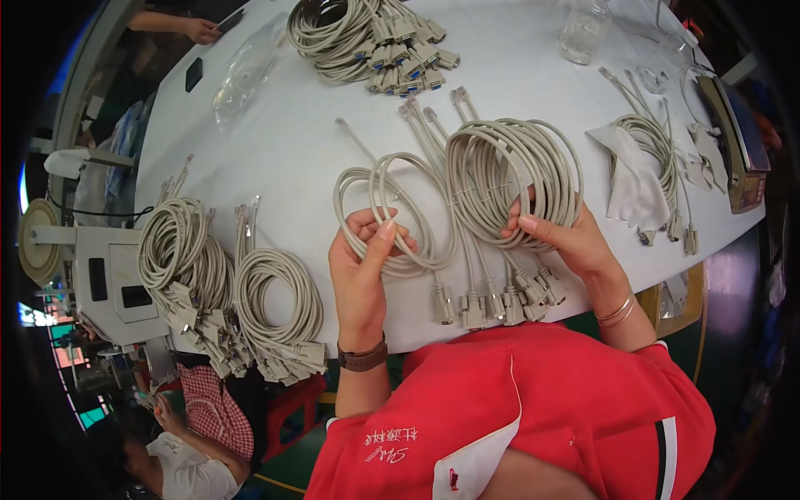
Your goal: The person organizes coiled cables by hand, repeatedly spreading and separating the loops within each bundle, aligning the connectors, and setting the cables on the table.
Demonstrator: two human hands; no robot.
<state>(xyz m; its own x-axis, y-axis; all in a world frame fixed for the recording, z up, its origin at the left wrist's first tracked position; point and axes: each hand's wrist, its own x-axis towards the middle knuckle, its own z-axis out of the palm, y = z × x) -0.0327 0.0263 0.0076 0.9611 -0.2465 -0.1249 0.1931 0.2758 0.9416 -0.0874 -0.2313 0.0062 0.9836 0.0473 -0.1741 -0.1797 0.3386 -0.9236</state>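
A loose coil of beige cable (421,215) is pinched between the thumb and fingers of my left hand (371,242). Close beside it on the right, my right hand (562,233) grips the lower part of a thick bundle of coiled beige cables (479,179), with its fingers inside the loops. Clear plugs (462,98) stick out above the bundle. Below the coils, several grey serial connectors (508,302) lie near the table's front edge.
More coiled cables lie at the left (279,292), top (333,42) and right (650,142) of the white table (275,175). A scale (742,150), a bottle (583,33) and a phone (193,75) stand or lie around. Another person (192,458) sits lower left; another person's hand (200,30) shows above.
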